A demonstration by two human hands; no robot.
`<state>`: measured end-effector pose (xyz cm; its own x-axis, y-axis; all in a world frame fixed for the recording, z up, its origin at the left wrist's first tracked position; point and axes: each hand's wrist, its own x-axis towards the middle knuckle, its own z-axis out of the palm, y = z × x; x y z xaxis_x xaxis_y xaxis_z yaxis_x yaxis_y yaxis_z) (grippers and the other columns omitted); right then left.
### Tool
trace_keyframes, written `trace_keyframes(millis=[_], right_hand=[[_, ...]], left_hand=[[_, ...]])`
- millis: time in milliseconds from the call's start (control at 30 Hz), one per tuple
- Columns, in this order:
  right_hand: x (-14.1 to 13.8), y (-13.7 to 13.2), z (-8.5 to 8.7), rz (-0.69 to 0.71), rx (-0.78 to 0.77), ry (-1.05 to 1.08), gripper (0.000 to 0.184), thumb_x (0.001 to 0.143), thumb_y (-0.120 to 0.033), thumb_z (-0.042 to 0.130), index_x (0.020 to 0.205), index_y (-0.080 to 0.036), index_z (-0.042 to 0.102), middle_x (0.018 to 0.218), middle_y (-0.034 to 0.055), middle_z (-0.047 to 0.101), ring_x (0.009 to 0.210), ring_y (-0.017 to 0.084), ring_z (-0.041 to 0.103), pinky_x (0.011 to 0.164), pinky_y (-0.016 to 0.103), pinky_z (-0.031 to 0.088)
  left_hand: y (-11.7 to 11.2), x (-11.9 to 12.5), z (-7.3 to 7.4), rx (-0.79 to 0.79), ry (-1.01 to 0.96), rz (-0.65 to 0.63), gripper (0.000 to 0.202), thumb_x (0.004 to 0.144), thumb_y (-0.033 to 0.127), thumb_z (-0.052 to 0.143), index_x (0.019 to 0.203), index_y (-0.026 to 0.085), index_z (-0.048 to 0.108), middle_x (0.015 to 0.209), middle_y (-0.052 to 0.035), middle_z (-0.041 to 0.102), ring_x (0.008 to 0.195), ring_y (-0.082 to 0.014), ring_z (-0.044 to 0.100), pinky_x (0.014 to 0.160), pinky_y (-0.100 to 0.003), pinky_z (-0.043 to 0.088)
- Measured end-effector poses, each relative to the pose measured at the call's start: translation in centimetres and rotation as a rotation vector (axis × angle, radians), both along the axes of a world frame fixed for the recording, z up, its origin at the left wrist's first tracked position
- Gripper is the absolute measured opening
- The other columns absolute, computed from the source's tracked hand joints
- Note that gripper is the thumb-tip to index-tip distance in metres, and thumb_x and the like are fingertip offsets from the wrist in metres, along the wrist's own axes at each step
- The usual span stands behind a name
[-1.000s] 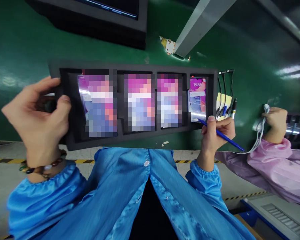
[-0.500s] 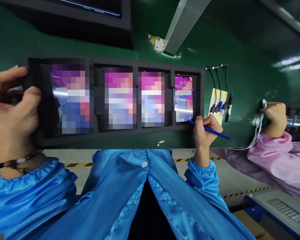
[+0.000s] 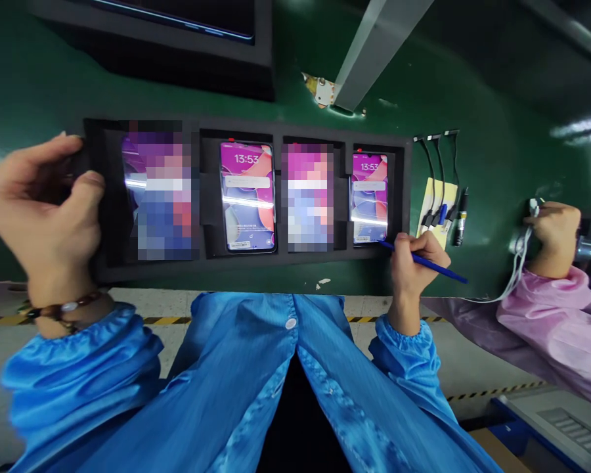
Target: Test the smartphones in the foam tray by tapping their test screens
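Note:
A long black foam tray (image 3: 241, 263) lies on the green bench, with several lit phones in its slots. My left hand (image 3: 62, 197) grips the tray's left end between thumb and fingers. Closed in a pinch, my right hand (image 3: 416, 259) holds a slim blue stick (image 3: 446, 270), pen-like in shape. Its tip meets the lower edge of the rightmost phone (image 3: 369, 197), whose screen reads 13:53. Another phone (image 3: 247, 197) in the tray shows the same time. The leftmost phone (image 3: 165, 210) and the third phone (image 3: 310, 203) are blurred by pixel blocks.
Right of the tray, short black cables (image 3: 440, 171) lie over a yellow note (image 3: 426, 197), with a black pen (image 3: 461, 220) beside them. A co-worker's hand (image 3: 554, 226) holds a white cable farther right. Behind stand another black tray (image 3: 177, 52) and a metal post (image 3: 374, 52).
The whole view has shifted, so the tray and both hands appear farther right. My left hand stays on the tray's end, and the blue stick's tip remains at the rightmost phone's lower edge.

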<state>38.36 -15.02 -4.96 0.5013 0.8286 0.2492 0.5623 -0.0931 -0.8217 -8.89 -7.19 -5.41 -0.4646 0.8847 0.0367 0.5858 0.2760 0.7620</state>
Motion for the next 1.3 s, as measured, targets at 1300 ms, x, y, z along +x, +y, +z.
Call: trace_keyframes(millis=[1300], right_hand=[[-19.0,1.1,1.8,0.673,-0.098,0.070,0.047,0.101,-0.027,0.069,0.067,-0.026,0.037,0.054,-0.0101,0.040,0.044,0.006,0.037,0.047,0.024,0.037]], left_hand=[[-2.3,4.8,-1.4,0.109,-0.059,-0.279,0.050,0.111,0.059,0.052,0.150,0.030,0.063,0.164,-0.0040,0.061,0.157,-0.0287,0.054,0.133,-0.055,0.045]])
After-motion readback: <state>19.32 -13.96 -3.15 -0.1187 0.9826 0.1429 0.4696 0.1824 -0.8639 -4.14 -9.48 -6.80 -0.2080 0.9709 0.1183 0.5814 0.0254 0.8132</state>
